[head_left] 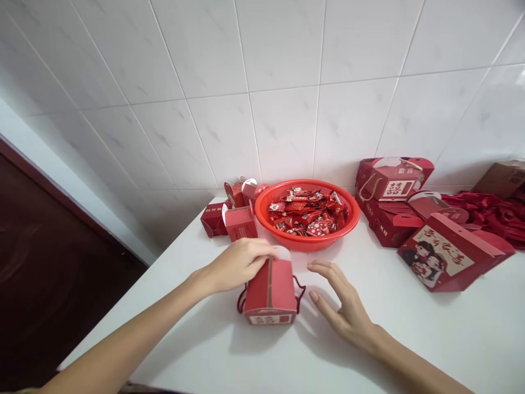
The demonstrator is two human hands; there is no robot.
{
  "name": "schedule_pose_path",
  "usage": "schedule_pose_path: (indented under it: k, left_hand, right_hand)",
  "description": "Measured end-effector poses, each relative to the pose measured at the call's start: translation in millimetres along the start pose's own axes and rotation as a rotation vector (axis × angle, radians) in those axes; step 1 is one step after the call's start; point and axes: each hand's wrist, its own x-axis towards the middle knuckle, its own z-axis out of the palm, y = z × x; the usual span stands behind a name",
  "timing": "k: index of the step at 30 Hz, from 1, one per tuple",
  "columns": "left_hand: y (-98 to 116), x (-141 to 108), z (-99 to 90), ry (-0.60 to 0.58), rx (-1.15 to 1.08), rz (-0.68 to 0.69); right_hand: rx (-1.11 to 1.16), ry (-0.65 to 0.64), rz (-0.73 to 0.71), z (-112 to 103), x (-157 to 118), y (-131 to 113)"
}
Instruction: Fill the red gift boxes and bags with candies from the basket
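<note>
A red gift box [283, 287] stands on the white table in front of me, its two top panels sloping up to a narrow gap at the ridge. Dark red cord handles [301, 293] stick out at both sides. My left hand [241, 264] grips the box at the far left of its top, fingers bent over the ridge near a raised pale end flap [282, 252]. To the right of the box, my right hand [342, 303] is open, thumb and fingers apart, touching nothing.
Behind the box sits a red plastic basket [307, 243] full of wrapped candies [307, 210]. Small red boxes [240, 221] cluster to its left. Larger red boxes [455, 257] and dark red cloth [488, 216] lie right. A tiled wall [283, 126] borders the white table [197, 355].
</note>
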Motion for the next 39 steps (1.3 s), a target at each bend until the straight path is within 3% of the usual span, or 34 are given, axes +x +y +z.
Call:
schedule_pose_path:
  k: [4, 10, 14, 17, 20, 23, 25, 28, 32, 35, 39]
  left_hand:
    - [15, 18, 23.3, 0.047, 0.010, 0.064]
    - [18, 18, 44.3, 0.111, -0.168, 0.057]
    - [16, 17, 48.0, 0.140, -0.247, 0.055]
    - [11, 18, 48.2, 0.142, -0.319, 0.055]
    - [3, 18, 44.3, 0.095, -0.434, 0.073]
    - [-7, 14, 34.1, 0.018, -0.538, 0.019]
    - [-13, 8, 25.3, -0.081, -0.565, -0.065]
    - [-24, 2, 15.3, -0.259, -0.568, -0.161]
    - [-37, 1, 13.0, -0.366, -0.561, -0.193]
    - [-43, 2, 14.2, -0.430, -0.587, -0.190]
    - [-46, 3, 15.1, -0.508, -0.616, -0.188]
  right_hand:
    - [-0.005, -0.116, -0.065, -11, 1, -8]
    - [0.079, -0.280, -0.183, -11, 7, -17]
    - [0.041, -0.245, -0.290, -9, 15, -19]
    - [-0.027, -0.296, -0.360, -10, 28, -27]
    - [-0.052, -0.348, -0.388, -13, 43, -35]
    - [-0.049, -0.304, -0.377, -17, 48, -37]
    - [-0.050, -0.240, -0.315, -22, 45, -32]
    - [-0.031, -0.113, -0.110, -30, 36, -21]
    - [0.034, 0.013, 0.204, -36, 31, -9]
    - [0.046, -0.061, 0.362, -36, 32, -8]
    - [0.002, -0.211, 0.445, -37, 33, -12]
